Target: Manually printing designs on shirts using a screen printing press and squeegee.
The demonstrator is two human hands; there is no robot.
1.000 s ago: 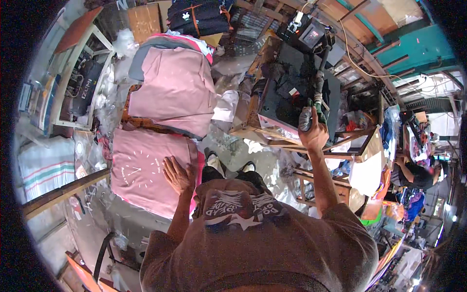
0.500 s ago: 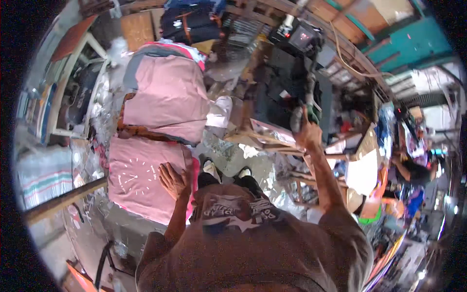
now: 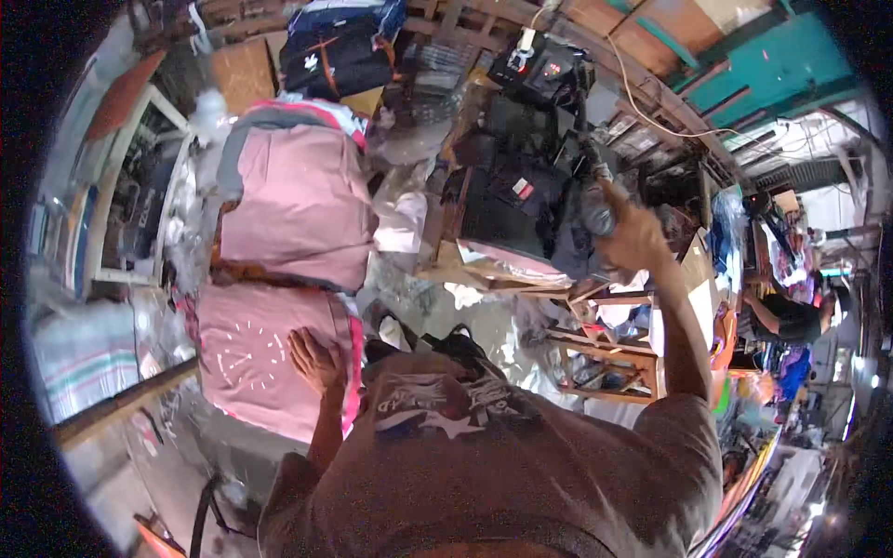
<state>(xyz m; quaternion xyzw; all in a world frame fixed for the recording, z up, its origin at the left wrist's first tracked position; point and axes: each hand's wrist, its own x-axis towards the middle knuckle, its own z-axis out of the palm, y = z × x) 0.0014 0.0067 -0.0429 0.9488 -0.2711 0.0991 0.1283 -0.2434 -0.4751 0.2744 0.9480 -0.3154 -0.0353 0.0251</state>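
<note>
My left hand (image 3: 314,360) rests with spread fingers on a folded pink shirt (image 3: 246,325) that has a ring of white printed marks. That shirt lies on top of a stack at the near left. To the right, my right hand (image 3: 630,232) is closed round the handle of what looks like a steam iron (image 3: 597,206), partly hidden by the fingers. A dark hose (image 3: 582,121) runs from it toward a black box (image 3: 544,73) with small red lights. Beside the iron, a black garment (image 3: 507,209) with a white and red label lies on the work table.
Another stack of folded pink and grey shirts (image 3: 298,200) sits beyond the near one. Dark folded clothes (image 3: 339,60) are piled at the back. A wooden frame (image 3: 614,363) stands below the table's right side. Another person (image 3: 791,316) is at the far right.
The right hand and iron have moved to the right and slightly nearer, showing more of the black garment. The left hand stays on the pink shirt. The whole view has shifted slightly.
</note>
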